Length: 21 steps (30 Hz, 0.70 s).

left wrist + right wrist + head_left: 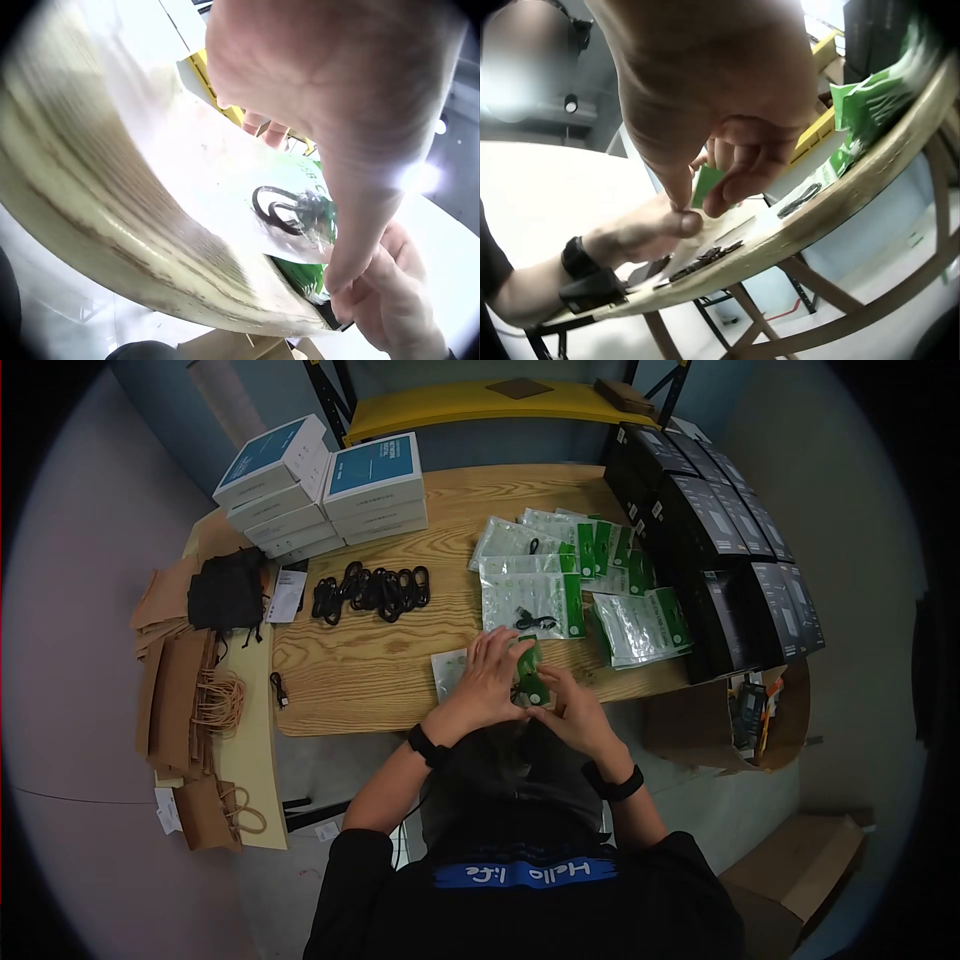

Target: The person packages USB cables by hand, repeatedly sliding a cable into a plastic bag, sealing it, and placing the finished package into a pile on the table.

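Note:
Over the table's front edge, both hands hold a clear plastic bag with a green end (530, 672). My left hand (488, 678) grips it from the left, fingers bent over its top. The right hand (575, 712) pinches the green end between thumb and fingers, as the right wrist view shows on the green strip (705, 186). A coiled black cable (279, 214) shows through clear plastic in the left wrist view, beside the left thumb. Just beyond the hands lies another green-edged bag (505, 605) with a small black cable (535, 620) on it.
Several similar bags (640, 628) lie to the right, beside stacked black boxes (700, 525). Coiled black cables (375, 592) sit left of centre, and one small cable (279, 690) lies at the left edge. White boxes (375, 485) stand behind. An open carton (690, 725) stands below right.

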{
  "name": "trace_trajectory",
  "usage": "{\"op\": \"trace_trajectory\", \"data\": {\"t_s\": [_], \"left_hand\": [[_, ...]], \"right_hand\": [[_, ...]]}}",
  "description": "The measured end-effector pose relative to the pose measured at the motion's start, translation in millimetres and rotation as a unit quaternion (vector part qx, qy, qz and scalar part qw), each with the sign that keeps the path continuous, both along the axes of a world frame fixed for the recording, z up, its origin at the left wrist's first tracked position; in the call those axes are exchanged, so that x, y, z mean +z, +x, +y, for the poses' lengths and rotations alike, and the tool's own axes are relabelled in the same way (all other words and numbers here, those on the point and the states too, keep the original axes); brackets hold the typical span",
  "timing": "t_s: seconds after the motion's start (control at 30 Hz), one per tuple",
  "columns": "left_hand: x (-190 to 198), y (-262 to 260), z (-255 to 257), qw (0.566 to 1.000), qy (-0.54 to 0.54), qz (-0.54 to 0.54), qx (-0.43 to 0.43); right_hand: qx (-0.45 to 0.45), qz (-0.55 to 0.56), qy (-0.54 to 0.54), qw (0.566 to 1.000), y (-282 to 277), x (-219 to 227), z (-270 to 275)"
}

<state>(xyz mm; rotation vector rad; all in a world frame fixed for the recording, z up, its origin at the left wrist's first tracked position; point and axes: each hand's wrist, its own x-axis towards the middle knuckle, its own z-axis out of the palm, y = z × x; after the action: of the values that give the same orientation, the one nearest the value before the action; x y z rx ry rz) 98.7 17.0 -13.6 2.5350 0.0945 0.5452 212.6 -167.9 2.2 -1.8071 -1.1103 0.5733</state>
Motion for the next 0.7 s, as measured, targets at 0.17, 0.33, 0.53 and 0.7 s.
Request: {"op": "trace_trajectory", "data": {"t_s": [0.17, 0.33, 0.53, 0.7], "left_hand": [[6.4, 0.9, -3.8, 0.998, 0.015, -0.054, -0.011], [5.4, 2.0, 3.3, 0.996, -0.041, -0.078, -0.034], [14.4, -6.7, 14.0, 0.989, -0.139, -0.023, 0.035], [12.2, -9.4, 17.6, 0.989, -0.121, -0.005, 0.084]], "right_hand": [[-0.003, -0.097, 0.078, 0.992, -0.4, -16.2, -1.1], [-0.022, -0.094, 0.067, 0.993, -4.2, -19.5, -1.4], [-0.039, -0.088, 0.075, 0.993, -10.5, -14.1, -1.5], [-0.079, -0.105, 0.144, 0.981, -10.6, -19.2, -0.4]]}}
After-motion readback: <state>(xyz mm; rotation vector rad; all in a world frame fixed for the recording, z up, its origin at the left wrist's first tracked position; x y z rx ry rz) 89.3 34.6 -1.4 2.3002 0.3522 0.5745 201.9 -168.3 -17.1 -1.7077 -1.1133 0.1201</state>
